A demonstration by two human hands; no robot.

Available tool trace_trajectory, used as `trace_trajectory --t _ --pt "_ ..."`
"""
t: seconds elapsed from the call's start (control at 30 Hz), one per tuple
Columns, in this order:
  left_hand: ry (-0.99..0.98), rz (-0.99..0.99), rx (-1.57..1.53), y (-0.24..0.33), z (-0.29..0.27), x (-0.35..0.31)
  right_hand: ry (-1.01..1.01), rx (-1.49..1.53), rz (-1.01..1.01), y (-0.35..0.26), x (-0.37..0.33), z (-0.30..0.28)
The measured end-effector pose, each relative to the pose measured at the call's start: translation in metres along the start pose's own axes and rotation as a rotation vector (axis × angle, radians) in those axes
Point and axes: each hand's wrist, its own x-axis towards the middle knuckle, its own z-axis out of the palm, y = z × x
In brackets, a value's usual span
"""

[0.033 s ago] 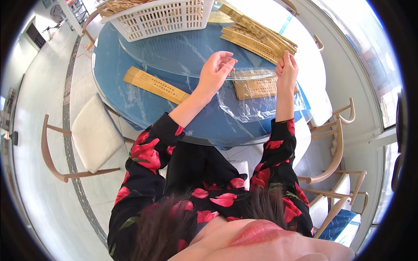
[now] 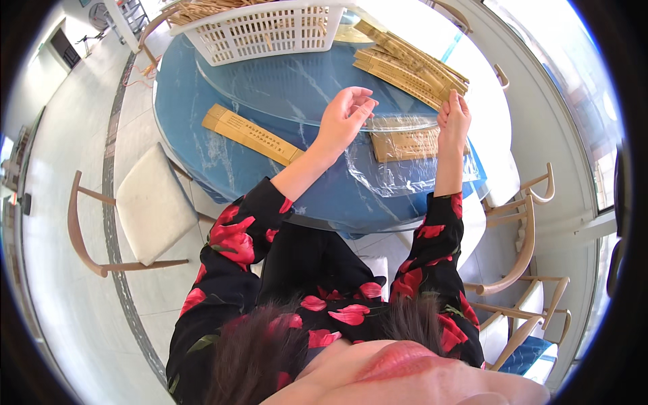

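Note:
My left hand (image 2: 343, 121) hovers over the middle of the round table, its fingers loosely curled and apart, holding nothing. A long brown printed paper sleeve (image 2: 246, 133) lies beyond my left forearm, which hides its near end. My right hand (image 2: 454, 121) is pinched closed at the near end of a loose pile of similar paper sleeves (image 2: 405, 64). What sits between its fingertips cannot be made out. Between my hands, a short brown printed stack (image 2: 405, 145) lies partly under a clear plastic film (image 2: 378, 177).
A white slotted basket (image 2: 270, 34) of thin wooden sticks (image 2: 216, 12) stands at the back left of the table. Blue marbled covering (image 2: 182, 101) spreads over the tabletop. Wooden chairs stand left (image 2: 152, 209) and right (image 2: 523, 250), with a window wall at the far right.
The whole view has shifted slightly, so everything sits a little farther right and lower. Both hands keep nearly the same pose and place over the table.

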Motion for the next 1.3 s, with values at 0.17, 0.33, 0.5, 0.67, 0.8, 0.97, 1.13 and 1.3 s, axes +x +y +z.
trace_trajectory --t 0.17,0.33,0.5,0.67,0.8,0.97,1.13,1.3 --pt "0.008 0.066 0.067 -0.006 0.0 0.002 0.141 0.095 0.072 0.018 0.023 -0.014" --pt "0.038 0.106 0.151 -0.006 0.002 0.004 0.132 0.234 0.031 0.03 0.048 -0.028" --pt "0.059 0.235 0.366 0.01 -0.003 -0.001 0.142 0.068 -0.049 0.032 0.033 -0.022" --pt "0.293 0.459 0.637 0.066 -0.085 0.024 -0.054 -0.137 -0.108 0.036 0.0 0.005" --pt "0.992 0.885 1.011 0.139 -0.211 0.074 -0.222 -0.185 -0.124 0.034 -0.024 0.019" --pt "1.012 0.442 1.2 0.175 -0.319 0.09 -0.323 -0.221 -0.053 0.034 -0.037 0.035" --pt "0.732 0.589 1.281 0.174 -0.319 0.103 -0.34 -0.228 -0.025 0.035 -0.035 0.029" --pt "0.659 0.635 1.027 0.181 -0.317 0.1 -0.359 -0.259 -0.029 0.04 -0.032 0.031"
